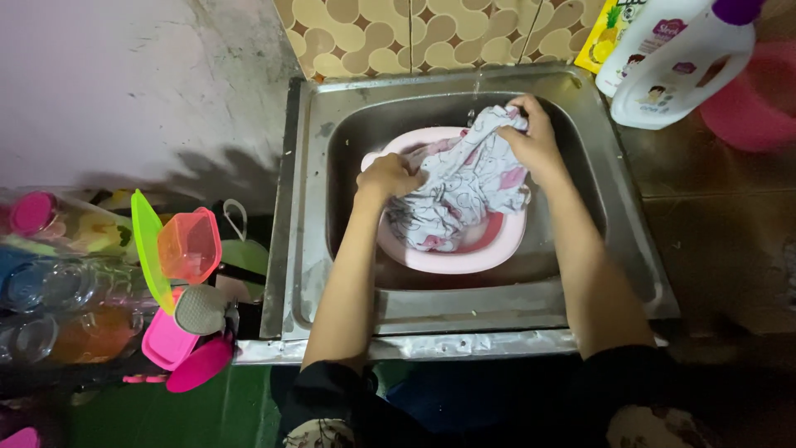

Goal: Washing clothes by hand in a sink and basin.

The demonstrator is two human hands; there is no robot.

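A wet white cloth [464,187] with a dark line print and pink patches lies bunched in a pink basin [489,253] inside a steel sink [431,99]. My left hand [388,177] grips the cloth's left side, fingers curled into the fabric. At the far right edge of the basin, my right hand [531,139] holds the cloth's upper end lifted. A thin stream of water [474,95] falls from above onto the cloth near my right hand.
A white detergent bottle [672,70] with a purple cap and a pink tub [759,95] stand on the brown counter right of the sink. A rack at the left holds coloured plastic boxes [189,245], lids and clear bottles [50,286]. Tiled wall behind.
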